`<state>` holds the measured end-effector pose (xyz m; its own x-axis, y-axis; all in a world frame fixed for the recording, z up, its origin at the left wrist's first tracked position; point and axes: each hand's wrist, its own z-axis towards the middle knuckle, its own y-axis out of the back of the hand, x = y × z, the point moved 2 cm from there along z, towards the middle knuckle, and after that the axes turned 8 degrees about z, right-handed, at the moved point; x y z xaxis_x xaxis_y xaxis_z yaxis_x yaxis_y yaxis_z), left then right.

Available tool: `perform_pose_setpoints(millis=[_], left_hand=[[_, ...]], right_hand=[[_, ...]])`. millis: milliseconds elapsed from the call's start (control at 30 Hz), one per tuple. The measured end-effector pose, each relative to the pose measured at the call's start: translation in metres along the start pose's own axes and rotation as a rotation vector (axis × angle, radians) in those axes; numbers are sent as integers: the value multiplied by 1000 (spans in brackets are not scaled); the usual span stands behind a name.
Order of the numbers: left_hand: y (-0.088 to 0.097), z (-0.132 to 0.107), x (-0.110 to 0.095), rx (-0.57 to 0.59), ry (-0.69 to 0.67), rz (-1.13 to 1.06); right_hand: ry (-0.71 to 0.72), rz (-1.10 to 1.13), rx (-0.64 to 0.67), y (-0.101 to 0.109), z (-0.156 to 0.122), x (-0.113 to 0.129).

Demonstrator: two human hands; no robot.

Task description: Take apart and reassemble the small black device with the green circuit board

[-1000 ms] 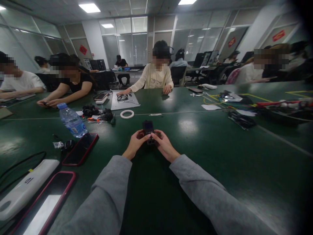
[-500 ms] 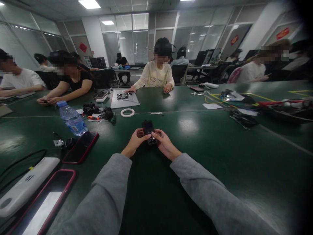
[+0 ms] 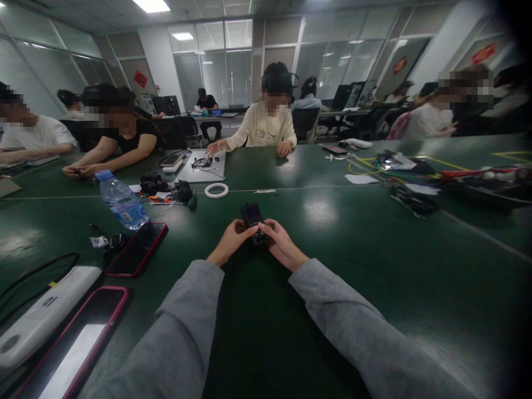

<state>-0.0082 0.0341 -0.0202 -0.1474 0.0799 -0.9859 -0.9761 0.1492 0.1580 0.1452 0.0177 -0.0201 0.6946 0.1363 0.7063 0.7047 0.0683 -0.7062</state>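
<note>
Between my two hands is a small black handheld device [image 3: 252, 215] with a dark screen at its upper end and buttons below. My left hand [image 3: 231, 238] is closed around its left side, the thumb lying over the front. From the other side my right hand [image 3: 283, 241] grips it, with the thumb on the button area. The fingers behind the device are mostly hidden. It is held just over the green table [image 3: 332, 249], tilted toward me; whether it touches the surface I cannot tell.
At left are a water bottle [image 3: 122, 202], two red-cased phones [image 3: 137, 250] and a white power bank [image 3: 45, 316] with a cable. A white ring [image 3: 216, 190] lies ahead. Opposite sits a person [image 3: 270, 122] by a silver laptop-like panel [image 3: 195, 174]. Tangled wires [image 3: 399, 166] are at right.
The person opposite has lifted a hand off the silver panel, which has shifted to the left. My hands and the device stay nearly where they were.
</note>
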Motion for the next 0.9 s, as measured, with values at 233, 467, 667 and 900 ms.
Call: perform_pose_setpoints(millis=[233,467,667,900], left_hand=[[0,-4,-6,11,-25,-72],[0,-7,-11,14,-44,-72],[1,-7,-10,-5,-72,-64],[-1,-11,-18,12,-66,-123]], right_hand=[[-22,8,-1,0,-1,0],[-31,8,26,1,-1,0],[-29,4,38,-4,-4,3],[-29,-15,49,-5,-5,4]])
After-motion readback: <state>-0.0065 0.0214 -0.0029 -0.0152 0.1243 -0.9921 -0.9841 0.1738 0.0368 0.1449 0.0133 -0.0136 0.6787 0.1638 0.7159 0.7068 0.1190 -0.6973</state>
